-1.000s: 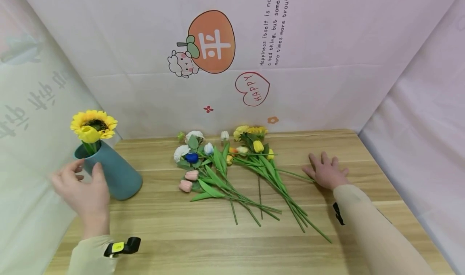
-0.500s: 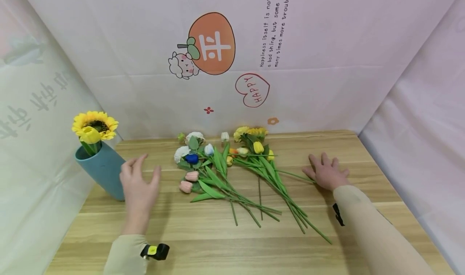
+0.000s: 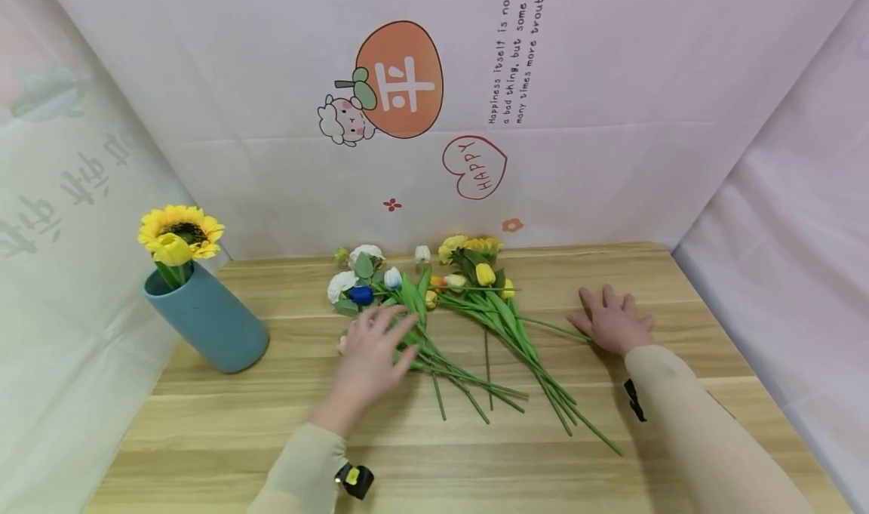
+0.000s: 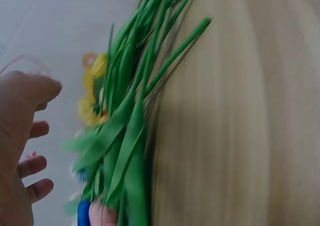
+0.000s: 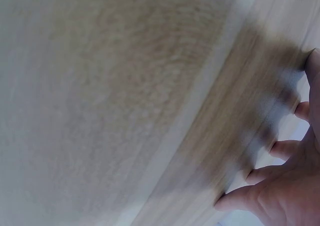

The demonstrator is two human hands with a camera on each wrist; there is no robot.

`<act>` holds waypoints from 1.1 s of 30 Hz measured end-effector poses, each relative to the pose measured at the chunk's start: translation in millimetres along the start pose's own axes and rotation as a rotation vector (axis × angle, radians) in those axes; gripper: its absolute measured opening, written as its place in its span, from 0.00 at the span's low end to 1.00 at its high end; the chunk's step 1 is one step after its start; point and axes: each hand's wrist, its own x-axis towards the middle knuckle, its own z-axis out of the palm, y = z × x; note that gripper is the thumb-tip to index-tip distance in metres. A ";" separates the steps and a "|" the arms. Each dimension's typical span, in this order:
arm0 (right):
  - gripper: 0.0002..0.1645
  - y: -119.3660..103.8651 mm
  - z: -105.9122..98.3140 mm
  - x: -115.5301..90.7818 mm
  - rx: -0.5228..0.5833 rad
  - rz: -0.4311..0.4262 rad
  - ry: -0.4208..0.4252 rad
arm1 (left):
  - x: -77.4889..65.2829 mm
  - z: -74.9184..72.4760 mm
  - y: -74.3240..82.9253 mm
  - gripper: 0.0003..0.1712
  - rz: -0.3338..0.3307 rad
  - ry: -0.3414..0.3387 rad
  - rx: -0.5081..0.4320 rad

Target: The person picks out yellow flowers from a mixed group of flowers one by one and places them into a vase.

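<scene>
My left hand [image 3: 372,355], fingers spread and bent a little, hovers over the left bunch of artificial flowers. Beneath it lie green stems [image 3: 468,378] and leaves, and it hides most of the pink tulips [image 4: 102,215]. A blue tulip [image 3: 361,295] and white blooms [image 3: 342,285] lie just beyond its fingers. My right hand [image 3: 614,325] rests on the wooden tabletop with fingers spread, beside the end of one stem. At the left, a blue-grey vase [image 3: 216,329] holds a sunflower [image 3: 190,231] and a yellow tulip [image 3: 173,250].
Another bunch with yellow tulips [image 3: 485,275] and long stems lies right of centre on the wooden table [image 3: 462,469]. A printed cloth [image 3: 577,174] hangs behind the table, with white cloth at both sides.
My left hand has left the vase's mouth and moved right, past the vase, to above the pink tulips. The right hand has stayed in place.
</scene>
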 end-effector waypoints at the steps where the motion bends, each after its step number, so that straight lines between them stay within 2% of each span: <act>1: 0.46 0.2 -0.3 0.5 -0.001 -0.001 -0.003 | 0.7 4.0 5.8 0.29 0.046 -0.030 0.014; 3: 0.47 0.9 -1.0 1.4 -0.002 -0.002 -0.009 | 1.3 12.3 16.1 0.30 0.132 -0.088 0.038; 7: 0.49 4.9 -1.6 2.3 0.015 -0.006 -0.023 | 0.4 28.1 33.1 0.33 0.260 -0.185 0.055; 10: 0.49 5.6 -4.7 2.6 0.045 -0.018 -0.031 | -4.1 36.9 39.2 0.35 0.316 -0.229 0.083; 13: 0.49 2.2 -9.3 2.8 0.088 -0.051 -0.019 | -9.7 43.4 38.9 0.34 0.351 -0.224 0.123; 18: 0.43 -16.6 -15.7 4.9 0.150 -0.183 0.024 | -16.0 45.4 31.8 0.30 0.370 -0.189 0.143; 22: 0.38 -38.0 -15.5 1.2 0.131 -0.279 0.045 | -19.2 39.0 24.2 0.26 0.366 -0.194 0.140; 27: 0.34 -60.6 -9.4 -9.5 0.044 -0.374 0.077 | -27.1 27.7 6.0 0.21 0.346 -0.229 0.156; 33: 0.27 -71.2 3.3 -16.9 -0.060 -0.453 0.119 | -40.0 17.8 -26.7 0.17 0.303 -0.234 0.190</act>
